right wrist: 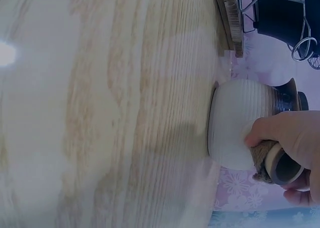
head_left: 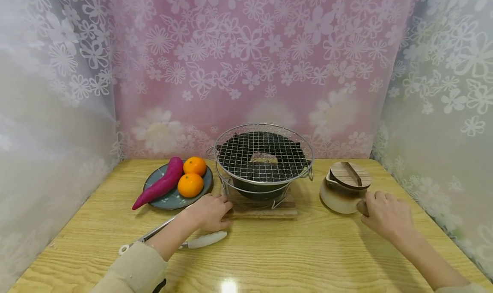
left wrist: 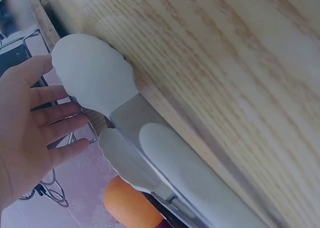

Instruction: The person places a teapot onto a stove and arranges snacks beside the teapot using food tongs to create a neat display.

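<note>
At the right, a cream and brown side-handled teapot (head_left: 339, 199) with a wooden lid (head_left: 348, 174) stands on the table. My right hand (head_left: 387, 216) grips its handle (right wrist: 285, 165), fingers curled round it in the right wrist view. My left hand (head_left: 211, 211) reaches to the left end of the wooden board (head_left: 265, 214) under the grill. In the left wrist view its fingers (left wrist: 60, 113) are spread and relaxed, holding nothing. White-tipped metal tongs (left wrist: 150, 123) lie on the table, partly hidden below my left forearm.
A round wire rack (head_left: 265, 177) tops the black grill bowl (head_left: 254, 190) at the centre back. Left of it, a blue-grey plate (head_left: 169, 202) bears a purple sweet potato (head_left: 163, 184) and two oranges (head_left: 190, 185). Floral curtains (head_left: 250, 70) enclose the wooden table (head_left: 308, 250).
</note>
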Demonstrator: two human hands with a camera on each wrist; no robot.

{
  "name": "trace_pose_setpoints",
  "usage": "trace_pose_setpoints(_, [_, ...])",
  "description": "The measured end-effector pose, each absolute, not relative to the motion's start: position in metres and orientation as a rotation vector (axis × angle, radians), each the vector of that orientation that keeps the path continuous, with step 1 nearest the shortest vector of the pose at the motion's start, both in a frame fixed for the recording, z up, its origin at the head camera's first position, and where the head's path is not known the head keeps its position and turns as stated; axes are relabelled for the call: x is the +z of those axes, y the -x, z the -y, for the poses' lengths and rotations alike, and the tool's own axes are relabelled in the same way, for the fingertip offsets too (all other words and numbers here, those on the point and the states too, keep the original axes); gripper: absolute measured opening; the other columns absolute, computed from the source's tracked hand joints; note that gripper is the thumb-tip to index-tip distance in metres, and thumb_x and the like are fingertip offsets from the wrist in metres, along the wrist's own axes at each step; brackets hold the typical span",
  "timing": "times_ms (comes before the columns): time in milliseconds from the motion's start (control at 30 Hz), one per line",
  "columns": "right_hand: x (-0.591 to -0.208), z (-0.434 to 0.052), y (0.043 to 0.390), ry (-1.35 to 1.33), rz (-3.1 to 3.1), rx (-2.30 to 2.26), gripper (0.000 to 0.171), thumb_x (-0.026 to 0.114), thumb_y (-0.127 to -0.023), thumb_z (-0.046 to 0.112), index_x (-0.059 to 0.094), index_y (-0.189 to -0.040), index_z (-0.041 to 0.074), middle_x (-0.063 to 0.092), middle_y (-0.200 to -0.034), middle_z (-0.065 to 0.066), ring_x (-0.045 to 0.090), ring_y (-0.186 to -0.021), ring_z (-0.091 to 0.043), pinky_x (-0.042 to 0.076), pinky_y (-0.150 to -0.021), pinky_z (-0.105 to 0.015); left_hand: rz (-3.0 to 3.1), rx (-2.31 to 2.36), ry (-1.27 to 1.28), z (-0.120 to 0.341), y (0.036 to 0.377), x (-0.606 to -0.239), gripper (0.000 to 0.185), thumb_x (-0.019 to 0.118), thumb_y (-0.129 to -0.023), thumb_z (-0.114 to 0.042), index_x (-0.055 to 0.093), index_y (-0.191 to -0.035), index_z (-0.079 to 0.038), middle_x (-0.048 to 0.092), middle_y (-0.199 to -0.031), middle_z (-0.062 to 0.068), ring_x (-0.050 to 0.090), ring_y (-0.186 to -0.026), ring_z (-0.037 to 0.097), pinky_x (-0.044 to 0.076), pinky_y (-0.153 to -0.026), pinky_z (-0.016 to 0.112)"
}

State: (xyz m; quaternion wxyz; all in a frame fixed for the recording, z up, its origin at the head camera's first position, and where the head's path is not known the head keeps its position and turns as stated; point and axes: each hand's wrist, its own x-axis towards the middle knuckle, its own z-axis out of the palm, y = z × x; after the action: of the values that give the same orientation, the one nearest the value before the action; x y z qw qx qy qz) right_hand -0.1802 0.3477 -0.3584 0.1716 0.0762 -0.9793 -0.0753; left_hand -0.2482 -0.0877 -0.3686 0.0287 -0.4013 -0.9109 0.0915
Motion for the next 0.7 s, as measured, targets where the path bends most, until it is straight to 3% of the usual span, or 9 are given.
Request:
trace_pose_setpoints(300, [-0.3602, -0.3515, 0.1822, -0.356, 2.559, -0.275, 0.033, 0.074, -0.063, 0.019, 0.044, -0.070, 0.004, 0.037, -0.058, -0.004, 0.031, -0.046, -0.017, 0.026, -0.040, -0.031, 2.788, 0.292, 1.247, 0.0882, 0.2491, -0.3663, 0.038, 0.059, -0.085, -0.044, 0.062, -0.105, -0.012, 0.058, -0.098, 0.003, 0.058, -0.092, 0.019, 0.046, -0.075, 0.037])
trace_pose_setpoints(700, [-0.3680, -0.3550, 0.1833, -0.412, 2.487, -0.287, 0.035, 0.076, -0.058, 0.022, 0.048, -0.070, 0.005, 0.041, -0.058, -0.004, 0.038, -0.046, -0.019, 0.029, -0.040, -0.032, 2.810, 0.255, 1.233, 0.0892, 0.2450, -0.3684, 0.036, 0.059, -0.086, -0.043, 0.061, -0.104, -0.012, 0.058, -0.101, 0.004, 0.056, -0.096, 0.022, 0.044, -0.080, 0.039])
